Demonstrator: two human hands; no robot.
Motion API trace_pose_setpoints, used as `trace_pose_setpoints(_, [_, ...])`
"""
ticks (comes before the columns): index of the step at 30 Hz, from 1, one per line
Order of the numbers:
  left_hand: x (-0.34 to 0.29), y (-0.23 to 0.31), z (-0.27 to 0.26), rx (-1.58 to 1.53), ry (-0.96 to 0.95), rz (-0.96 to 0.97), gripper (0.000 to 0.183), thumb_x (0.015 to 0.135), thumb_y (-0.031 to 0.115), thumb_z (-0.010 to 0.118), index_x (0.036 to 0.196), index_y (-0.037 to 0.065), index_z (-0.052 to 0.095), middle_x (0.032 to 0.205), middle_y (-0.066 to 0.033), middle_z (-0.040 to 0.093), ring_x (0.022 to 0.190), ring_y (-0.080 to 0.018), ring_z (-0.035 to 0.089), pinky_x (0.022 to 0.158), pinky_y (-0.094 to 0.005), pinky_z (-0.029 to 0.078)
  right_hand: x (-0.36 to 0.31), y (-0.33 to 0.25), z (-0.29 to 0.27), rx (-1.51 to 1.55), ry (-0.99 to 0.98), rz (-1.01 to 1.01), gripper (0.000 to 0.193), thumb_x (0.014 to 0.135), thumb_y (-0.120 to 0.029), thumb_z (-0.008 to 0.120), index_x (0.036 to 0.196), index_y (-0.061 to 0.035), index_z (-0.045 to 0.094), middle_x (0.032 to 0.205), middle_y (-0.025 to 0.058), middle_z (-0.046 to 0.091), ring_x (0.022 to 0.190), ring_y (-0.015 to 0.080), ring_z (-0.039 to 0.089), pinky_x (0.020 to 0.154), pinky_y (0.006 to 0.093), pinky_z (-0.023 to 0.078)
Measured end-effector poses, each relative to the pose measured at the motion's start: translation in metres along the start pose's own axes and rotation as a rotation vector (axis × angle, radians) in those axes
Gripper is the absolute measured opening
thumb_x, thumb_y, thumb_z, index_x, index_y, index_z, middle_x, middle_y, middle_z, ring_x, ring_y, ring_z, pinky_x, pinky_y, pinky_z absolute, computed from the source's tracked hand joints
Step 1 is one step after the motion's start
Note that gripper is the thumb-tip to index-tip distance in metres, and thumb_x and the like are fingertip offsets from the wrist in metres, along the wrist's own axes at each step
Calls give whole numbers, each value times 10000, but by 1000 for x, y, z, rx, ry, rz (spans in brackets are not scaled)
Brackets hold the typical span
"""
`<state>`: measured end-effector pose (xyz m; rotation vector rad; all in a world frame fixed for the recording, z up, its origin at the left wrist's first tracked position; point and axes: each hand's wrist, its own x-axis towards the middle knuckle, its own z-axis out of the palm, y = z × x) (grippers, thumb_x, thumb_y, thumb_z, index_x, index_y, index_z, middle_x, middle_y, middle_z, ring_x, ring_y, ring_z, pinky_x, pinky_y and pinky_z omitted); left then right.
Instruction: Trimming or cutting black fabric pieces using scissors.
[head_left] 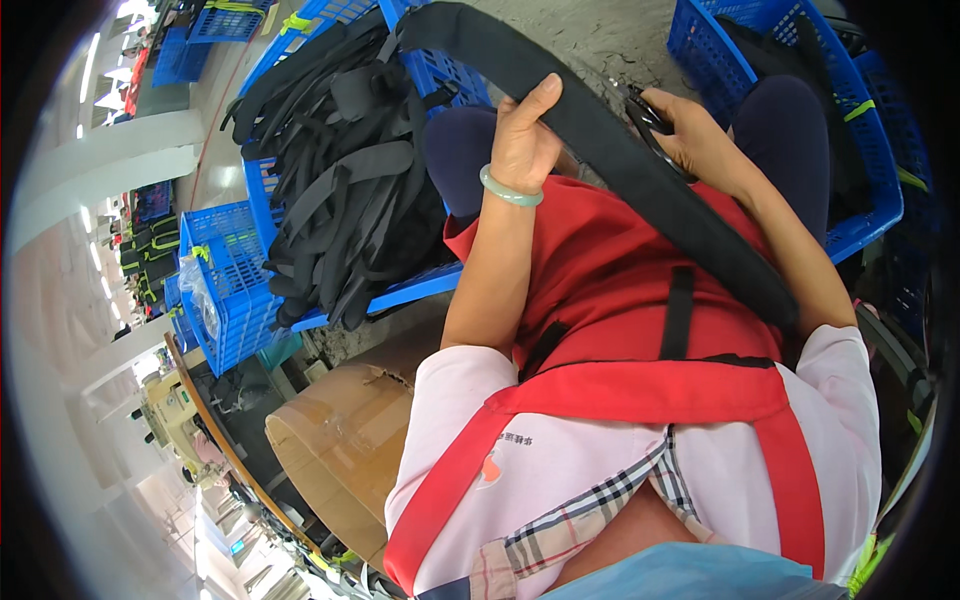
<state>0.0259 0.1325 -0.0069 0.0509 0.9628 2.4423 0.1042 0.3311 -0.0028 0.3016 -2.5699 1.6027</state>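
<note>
A long, padded black strap [610, 150] lies slantwise across my lap, from the upper left down to my right forearm. My left hand [530, 130] is closed on its upper part, with the thumb lying on top. On the strap's other side my right hand [695, 135] is closed around black-handled scissors [650, 112]. Their tip points up beside the strap's edge, and my fingers partly hide them. Below the strap is my red apron [600, 270], with a black strip [678, 310] on its front.
A blue plastic crate [420, 285] heaped with black straps [350, 180] stands at my left. Another blue crate [870, 215] with black pieces is at my right. A cardboard box [345, 425] stands near my left elbow. Further left are more blue crates [230, 290] and a sewing machine [170, 405].
</note>
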Motion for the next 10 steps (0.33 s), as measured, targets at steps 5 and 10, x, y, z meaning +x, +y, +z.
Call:
trace_pose_setpoints(5, [6, -3, 0, 64, 33, -79, 131, 906, 102, 617, 1032, 68, 636, 1018, -51, 660, 950, -190, 625, 888, -365, 493, -5, -22, -26, 357, -301, 501, 358, 823, -348, 707, 972, -41, 599, 624, 17, 534, 514, 71, 500, 432, 236, 387])
trace_pose_setpoints(10, [23, -28, 12, -18, -69, -180, 367, 918, 228, 621, 1250, 95, 543, 1150, -56, 624, 1040, -195, 587, 920, -395, 463, -10, -11, -32, 631, -152, 452, 353, 779, -312, 771, 974, -46, 645, 815, 26, 638, 777, 93, 550, 712, 293, 465])
